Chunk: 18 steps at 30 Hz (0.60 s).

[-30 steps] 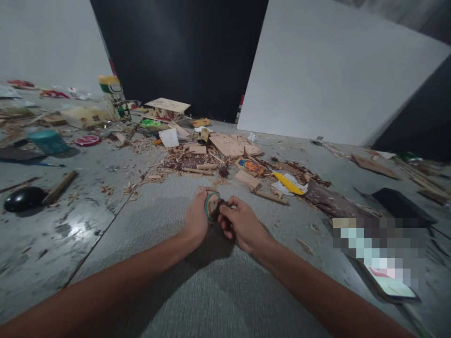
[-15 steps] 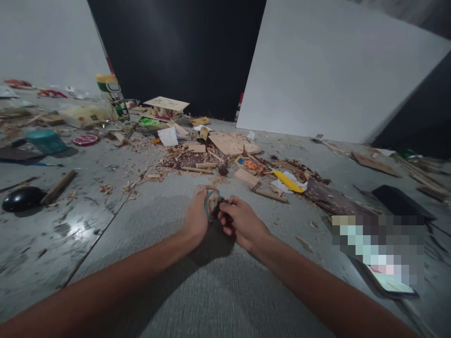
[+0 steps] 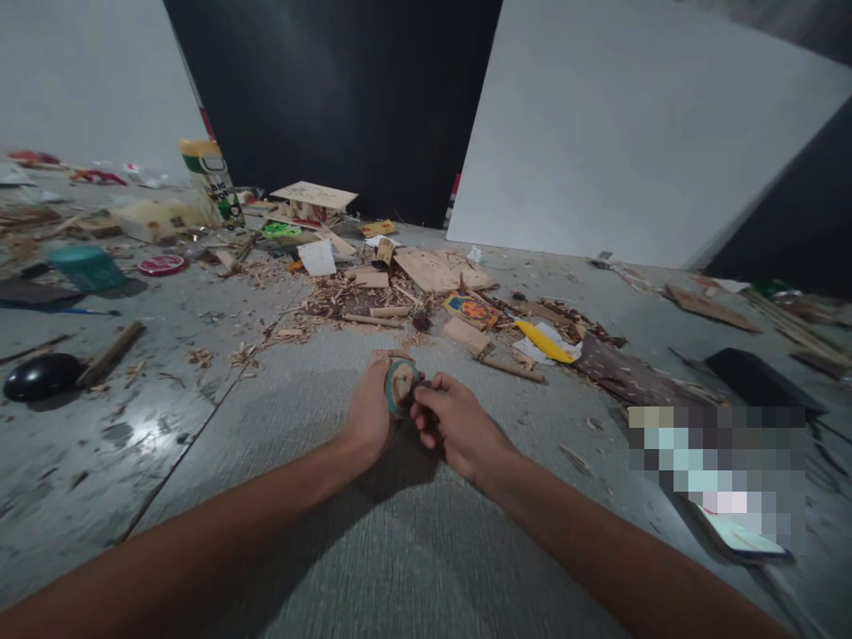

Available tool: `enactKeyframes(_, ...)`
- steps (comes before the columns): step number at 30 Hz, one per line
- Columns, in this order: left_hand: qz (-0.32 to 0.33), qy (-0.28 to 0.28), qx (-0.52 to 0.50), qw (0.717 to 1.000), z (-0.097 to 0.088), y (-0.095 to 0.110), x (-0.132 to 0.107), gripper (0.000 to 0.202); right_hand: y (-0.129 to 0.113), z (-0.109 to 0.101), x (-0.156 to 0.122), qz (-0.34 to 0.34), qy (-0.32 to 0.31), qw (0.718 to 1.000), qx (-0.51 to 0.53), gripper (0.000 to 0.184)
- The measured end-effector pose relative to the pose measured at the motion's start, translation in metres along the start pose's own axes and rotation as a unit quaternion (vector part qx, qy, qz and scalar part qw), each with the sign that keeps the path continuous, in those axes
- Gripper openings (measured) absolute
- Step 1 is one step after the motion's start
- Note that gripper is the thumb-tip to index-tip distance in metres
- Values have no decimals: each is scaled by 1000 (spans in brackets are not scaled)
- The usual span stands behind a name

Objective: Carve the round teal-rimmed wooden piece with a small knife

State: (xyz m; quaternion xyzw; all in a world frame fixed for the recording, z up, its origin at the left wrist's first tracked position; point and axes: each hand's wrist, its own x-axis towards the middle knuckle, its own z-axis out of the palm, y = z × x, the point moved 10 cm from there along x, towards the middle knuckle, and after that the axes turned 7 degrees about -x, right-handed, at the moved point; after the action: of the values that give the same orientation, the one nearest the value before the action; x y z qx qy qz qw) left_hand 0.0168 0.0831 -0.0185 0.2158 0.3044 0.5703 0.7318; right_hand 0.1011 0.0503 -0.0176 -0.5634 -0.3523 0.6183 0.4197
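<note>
My left hand [image 3: 370, 410] is wrapped round a small round wooden piece with a teal rim [image 3: 400, 386], holding it on edge just above the grey floor. My right hand [image 3: 454, 424] is closed in a pinch right against that piece, gripping a small dark thing I cannot make out. Both hands meet at the middle of the view, over a ribbed grey mat [image 3: 392, 541].
Wood shavings and offcuts [image 3: 373, 306] litter the floor ahead, with a thin plywood sheet [image 3: 440, 271], a painted tile [image 3: 471, 311] and a yellow strip [image 3: 546, 345]. A carton [image 3: 211, 182], teal tub [image 3: 88, 267] and black oval object [image 3: 40, 375] lie left. A white board [image 3: 632, 133] leans behind.
Almost nothing differs; the hands and the round piece stay together, shifting only very slightly.
</note>
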Motion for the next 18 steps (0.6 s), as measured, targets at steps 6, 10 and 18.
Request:
enactKeyframes(6, 17, 43, 23, 999, -7, 5, -2, 22, 2, 4, -2, 12, -1, 1000, -3, 19)
enactKeyframes(10, 11, 26, 4, 1000, -3, 4, -2, 21, 0, 1, 0, 10, 18, 1000, 6, 19)
enactKeyframes(18, 22, 27, 22, 999, -3, 7, -1, 26, 1, 2, 0, 21, 18, 1000, 9, 20)
